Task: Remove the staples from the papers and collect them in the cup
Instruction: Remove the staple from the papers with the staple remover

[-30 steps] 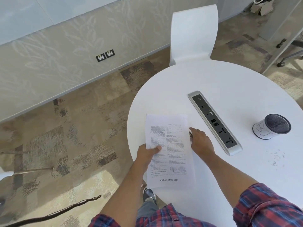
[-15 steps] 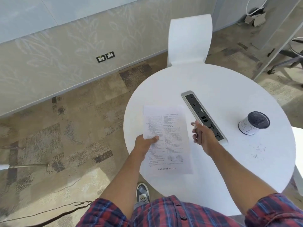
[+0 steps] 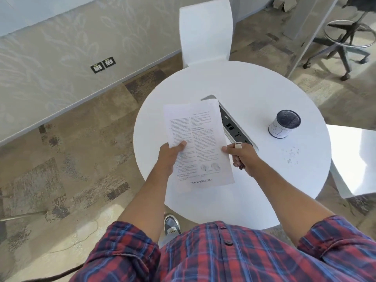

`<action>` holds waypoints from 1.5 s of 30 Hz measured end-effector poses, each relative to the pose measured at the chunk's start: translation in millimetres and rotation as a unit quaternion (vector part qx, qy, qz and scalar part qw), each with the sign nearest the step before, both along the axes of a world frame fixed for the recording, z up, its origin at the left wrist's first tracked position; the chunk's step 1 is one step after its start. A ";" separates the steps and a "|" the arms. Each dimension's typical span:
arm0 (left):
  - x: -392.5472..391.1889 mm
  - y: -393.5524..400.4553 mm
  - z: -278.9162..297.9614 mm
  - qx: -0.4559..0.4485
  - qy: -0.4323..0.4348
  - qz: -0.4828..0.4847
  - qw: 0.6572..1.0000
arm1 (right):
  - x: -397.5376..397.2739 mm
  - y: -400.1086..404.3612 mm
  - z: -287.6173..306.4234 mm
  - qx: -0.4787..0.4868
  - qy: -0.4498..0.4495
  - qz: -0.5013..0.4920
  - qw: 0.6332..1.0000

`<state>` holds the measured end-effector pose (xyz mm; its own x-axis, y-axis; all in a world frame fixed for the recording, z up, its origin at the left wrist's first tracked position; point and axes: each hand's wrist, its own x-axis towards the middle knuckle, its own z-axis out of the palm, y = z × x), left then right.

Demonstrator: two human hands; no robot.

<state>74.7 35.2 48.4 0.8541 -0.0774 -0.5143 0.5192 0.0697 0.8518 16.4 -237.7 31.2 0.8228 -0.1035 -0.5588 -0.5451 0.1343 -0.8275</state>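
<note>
Left hand [image 3: 169,157] and right hand [image 3: 242,157] pinch thin printed papers [image 3: 198,143] over a round white table [image 3: 254,94]; mesh cup [image 3: 284,127] stands apart.

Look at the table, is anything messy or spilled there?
Yes. Tiny dark specks, perhaps pulled staples, lie scattered on the white table, near the mesh cup rather than inside it. The cup stands upright. Nothing else looks spilled or broken.

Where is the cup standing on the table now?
In the head view the cup stands upright on the right part of the round white table, right of the power strip and just beyond some small scattered bits.
</note>
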 end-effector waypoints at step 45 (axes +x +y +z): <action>7.4 -14.8 43.0 -0.068 -0.030 -0.079 0.994 | -21.1 -2.2 23.5 -0.001 -0.120 -0.048 0.992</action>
